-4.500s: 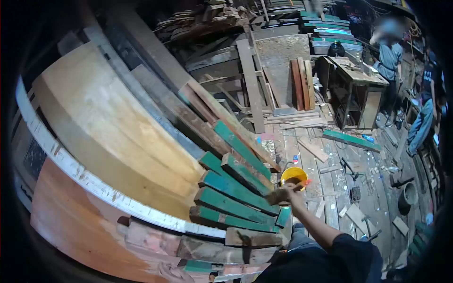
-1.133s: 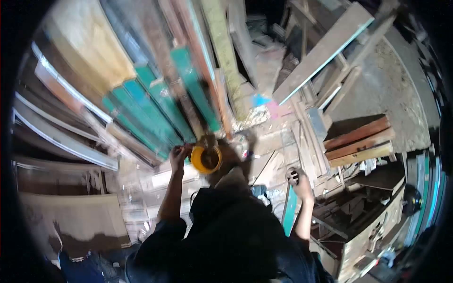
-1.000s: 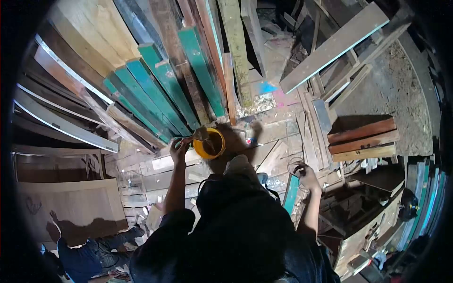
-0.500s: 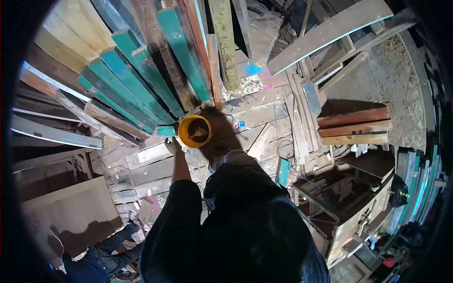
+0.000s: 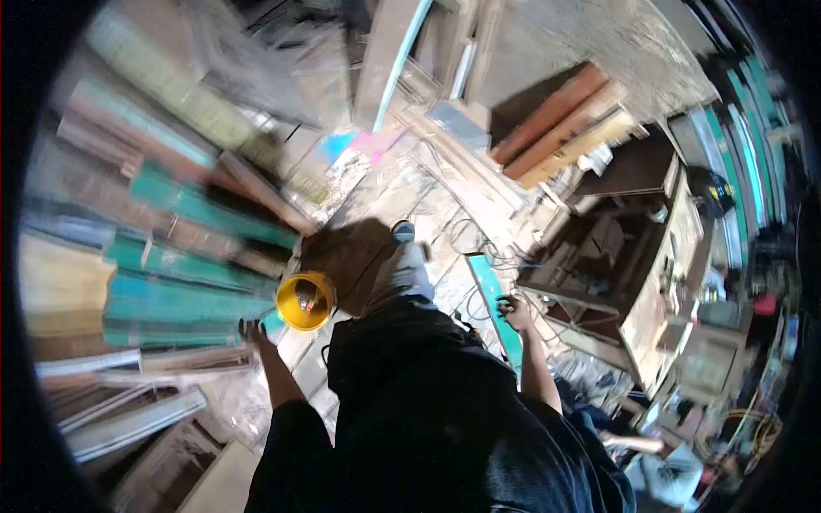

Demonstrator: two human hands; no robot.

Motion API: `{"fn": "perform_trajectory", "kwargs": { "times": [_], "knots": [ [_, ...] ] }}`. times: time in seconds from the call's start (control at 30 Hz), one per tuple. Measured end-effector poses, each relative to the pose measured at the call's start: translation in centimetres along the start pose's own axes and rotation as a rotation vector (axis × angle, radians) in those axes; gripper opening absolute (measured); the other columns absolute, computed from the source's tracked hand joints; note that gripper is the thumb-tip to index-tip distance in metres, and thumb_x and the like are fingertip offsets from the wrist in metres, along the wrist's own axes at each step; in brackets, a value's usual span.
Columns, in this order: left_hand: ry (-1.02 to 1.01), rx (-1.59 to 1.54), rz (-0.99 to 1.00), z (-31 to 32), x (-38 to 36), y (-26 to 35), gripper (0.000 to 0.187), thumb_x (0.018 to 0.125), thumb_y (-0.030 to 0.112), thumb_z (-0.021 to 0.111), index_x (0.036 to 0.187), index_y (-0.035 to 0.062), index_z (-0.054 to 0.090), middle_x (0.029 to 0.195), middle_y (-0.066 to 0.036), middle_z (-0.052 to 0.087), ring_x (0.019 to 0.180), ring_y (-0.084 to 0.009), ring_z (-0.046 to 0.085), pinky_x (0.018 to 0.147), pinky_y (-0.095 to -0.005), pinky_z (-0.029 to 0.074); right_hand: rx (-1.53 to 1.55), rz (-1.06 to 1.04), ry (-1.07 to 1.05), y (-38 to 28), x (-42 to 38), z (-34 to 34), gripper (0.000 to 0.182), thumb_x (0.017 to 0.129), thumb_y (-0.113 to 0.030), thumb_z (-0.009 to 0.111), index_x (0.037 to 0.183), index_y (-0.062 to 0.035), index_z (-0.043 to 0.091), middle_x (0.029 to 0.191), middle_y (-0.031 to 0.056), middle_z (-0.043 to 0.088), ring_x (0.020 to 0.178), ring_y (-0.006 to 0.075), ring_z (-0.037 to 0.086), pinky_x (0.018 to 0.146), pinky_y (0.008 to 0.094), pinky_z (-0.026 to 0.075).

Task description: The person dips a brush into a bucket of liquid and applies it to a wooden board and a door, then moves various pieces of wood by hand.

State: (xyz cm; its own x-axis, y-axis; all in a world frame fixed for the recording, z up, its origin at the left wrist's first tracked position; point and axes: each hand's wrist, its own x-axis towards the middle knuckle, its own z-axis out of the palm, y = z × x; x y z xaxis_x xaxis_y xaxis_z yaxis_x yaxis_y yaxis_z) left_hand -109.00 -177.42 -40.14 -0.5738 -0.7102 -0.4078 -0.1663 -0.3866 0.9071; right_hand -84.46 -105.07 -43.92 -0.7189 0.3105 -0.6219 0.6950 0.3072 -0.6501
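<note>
A yellow bucket [image 5: 287, 316] stands on the plank floor in front of my feet, with something small and brownish inside it. My left hand [image 5: 253, 333] hovers just left of the bucket beside the ends of the green timber beams [image 5: 184, 303]. Its fingers are apart and hold nothing. On the right, my right hand [image 5: 515, 313] hangs with loosely spread fingers, overlapping a narrow green board [image 5: 491, 286] in this view. Nothing shows in that hand.
Stacked timber [image 5: 137, 197] lines the left side. Reddish-brown beams [image 5: 556, 115] lie ahead to the right. An open wooden cabinet frame [image 5: 637, 329] and loose cables [image 5: 466, 235] are on the right. Another person's arm [image 5: 631, 441] shows at lower right.
My view has turned right, so the timber and bucket have swung left. My right hand has come into view. My left hand now sits lower and farther left, still near the bucket.
</note>
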Motion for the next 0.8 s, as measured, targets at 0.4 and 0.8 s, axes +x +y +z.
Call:
{"fn": "perform_trajectory", "kwargs": {
  "times": [0.4, 0.8],
  "knots": [
    [-0.937, 0.734, -0.053, 42.7, -2.6, -3.8, 0.029, 0.090, 0.012, 0.058, 0.117, 0.0034, 0.065, 0.085, -0.008, 0.065, 0.072, -0.0149, 0.061, 0.064, -0.0289, 0.049, 0.184, 0.338, 0.424, -1.7, -1.0, -1.9, 0.046, 0.071, 0.013, 0.048, 0.109, -0.0034, 0.069, 0.094, 0.0123, 0.071, 0.072, 0.0187, 0.065, 0.059, 0.0330, 0.050],
    [-2.206, 0.699, 1.214, 67.1, -23.3, -12.8, 0.021, 0.090, 0.016, 0.064, 0.106, 0.0009, 0.065, 0.096, -0.010, 0.067, 0.095, -0.0206, 0.064, 0.083, -0.0337, 0.052, 0.888, 0.646, 0.721, -5.0, -9.2, -1.4, 0.058, 0.072, 0.019, 0.041, 0.122, -0.0030, 0.059, 0.095, 0.0152, 0.073, 0.067, 0.0260, 0.071, 0.052, 0.0383, 0.058]
  ]
}}
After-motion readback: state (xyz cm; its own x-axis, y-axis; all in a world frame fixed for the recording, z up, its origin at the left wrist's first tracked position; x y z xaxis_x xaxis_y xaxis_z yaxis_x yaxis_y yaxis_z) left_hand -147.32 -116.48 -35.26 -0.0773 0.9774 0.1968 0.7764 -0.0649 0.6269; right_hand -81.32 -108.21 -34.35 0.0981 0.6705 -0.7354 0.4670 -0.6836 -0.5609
